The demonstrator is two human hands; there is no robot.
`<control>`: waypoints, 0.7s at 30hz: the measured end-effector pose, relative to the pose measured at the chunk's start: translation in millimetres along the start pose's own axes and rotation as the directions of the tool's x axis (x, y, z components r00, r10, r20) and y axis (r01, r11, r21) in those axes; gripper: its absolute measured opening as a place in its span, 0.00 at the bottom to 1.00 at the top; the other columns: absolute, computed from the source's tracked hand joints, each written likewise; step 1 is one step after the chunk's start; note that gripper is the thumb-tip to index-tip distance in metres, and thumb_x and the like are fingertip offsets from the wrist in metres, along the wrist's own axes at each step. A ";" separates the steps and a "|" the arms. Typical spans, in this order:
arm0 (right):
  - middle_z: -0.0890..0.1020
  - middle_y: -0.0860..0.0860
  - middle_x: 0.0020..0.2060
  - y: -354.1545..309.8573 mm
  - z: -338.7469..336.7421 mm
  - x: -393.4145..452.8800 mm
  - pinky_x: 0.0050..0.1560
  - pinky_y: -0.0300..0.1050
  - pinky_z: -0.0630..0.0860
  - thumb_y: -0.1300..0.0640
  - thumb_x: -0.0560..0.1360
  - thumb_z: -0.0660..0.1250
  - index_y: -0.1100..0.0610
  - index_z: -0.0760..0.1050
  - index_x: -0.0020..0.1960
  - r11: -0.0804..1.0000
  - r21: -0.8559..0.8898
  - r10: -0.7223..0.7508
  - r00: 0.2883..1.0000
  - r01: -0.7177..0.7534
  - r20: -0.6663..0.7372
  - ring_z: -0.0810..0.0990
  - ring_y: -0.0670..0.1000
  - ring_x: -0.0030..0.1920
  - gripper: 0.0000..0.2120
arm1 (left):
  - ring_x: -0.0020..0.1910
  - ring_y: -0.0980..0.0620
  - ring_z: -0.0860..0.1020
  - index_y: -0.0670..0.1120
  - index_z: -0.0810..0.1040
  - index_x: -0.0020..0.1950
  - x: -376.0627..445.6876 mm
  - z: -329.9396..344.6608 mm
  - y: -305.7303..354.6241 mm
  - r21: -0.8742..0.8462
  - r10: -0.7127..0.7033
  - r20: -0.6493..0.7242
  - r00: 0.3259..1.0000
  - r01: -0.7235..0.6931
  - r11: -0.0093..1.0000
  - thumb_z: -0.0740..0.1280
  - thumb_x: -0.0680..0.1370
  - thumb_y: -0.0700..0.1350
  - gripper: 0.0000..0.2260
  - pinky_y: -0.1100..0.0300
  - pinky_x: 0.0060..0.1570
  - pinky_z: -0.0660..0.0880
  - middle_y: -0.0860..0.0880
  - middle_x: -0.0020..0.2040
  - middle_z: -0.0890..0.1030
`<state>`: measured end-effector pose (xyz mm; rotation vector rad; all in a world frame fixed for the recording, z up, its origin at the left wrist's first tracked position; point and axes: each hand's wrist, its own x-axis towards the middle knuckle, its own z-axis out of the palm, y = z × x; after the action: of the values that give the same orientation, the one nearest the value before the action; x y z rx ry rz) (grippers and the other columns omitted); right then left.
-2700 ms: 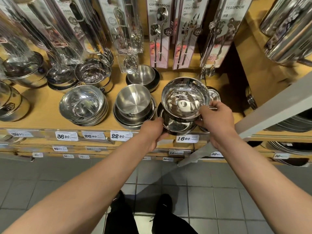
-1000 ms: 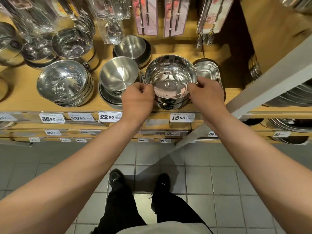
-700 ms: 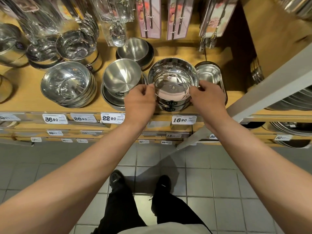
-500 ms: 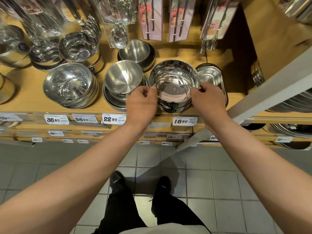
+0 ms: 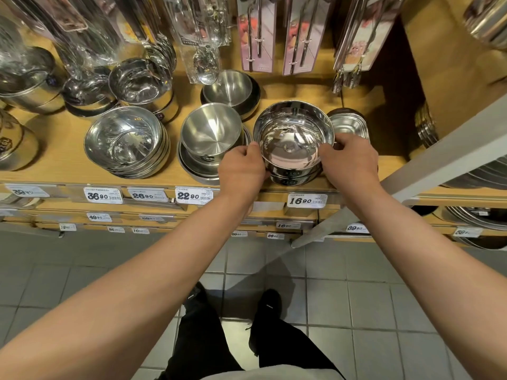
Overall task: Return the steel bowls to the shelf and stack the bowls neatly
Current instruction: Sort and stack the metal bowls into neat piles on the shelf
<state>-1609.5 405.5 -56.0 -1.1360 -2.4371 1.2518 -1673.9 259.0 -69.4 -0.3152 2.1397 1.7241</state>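
Head view, wooden shelf (image 5: 63,171) of steel ware. My left hand (image 5: 241,168) and right hand (image 5: 348,163) grip the top bowl (image 5: 293,133) from either side, fingers curled against its left and right walls just under the rim. This bowl sits upright in a stack (image 5: 290,178) of like bowls at the near edge of the shelf, above the 16.90 tag (image 5: 307,200); two lower bowls show beneath it, each with a dark label facing me. Whether the top bowl is fully seated I cannot tell.

Just left of the stack, a matte bowl (image 5: 211,133) rests in wider bowls above the 22.90 tag (image 5: 194,195); my left hand overlaps their right edge. Farther left stands a shiny nest (image 5: 126,141) of bowls. Behind the matte bowl lies a dark-rimmed bowl (image 5: 230,89). Just right of the stack, partly behind my right hand, is a rectangular tray (image 5: 348,124). Packaged cutlery (image 5: 258,34) hangs above the far edge. Below, a grey tiled floor (image 5: 370,297) and my dark shoes (image 5: 269,303).
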 end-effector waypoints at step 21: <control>0.81 0.53 0.35 -2.1 -2.0 1.3 0.36 0.45 0.70 0.56 0.79 0.63 0.59 0.81 0.50 0.999 0.000 0.037 0.999 -0.037 0.038 0.74 0.50 0.35 0.09 | 0.37 0.49 0.80 0.34 0.82 0.49 -0.4 1.9 6.4 -0.028 -0.074 -0.019 0.997 0.073 0.997 0.62 0.85 0.47 0.18 0.42 0.53 0.83 0.41 0.40 0.81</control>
<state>-1610.6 406.8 -53.4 -1.1726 -2.4531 1.2970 -1675.8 262.2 -63.8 -0.4152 2.0927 1.7176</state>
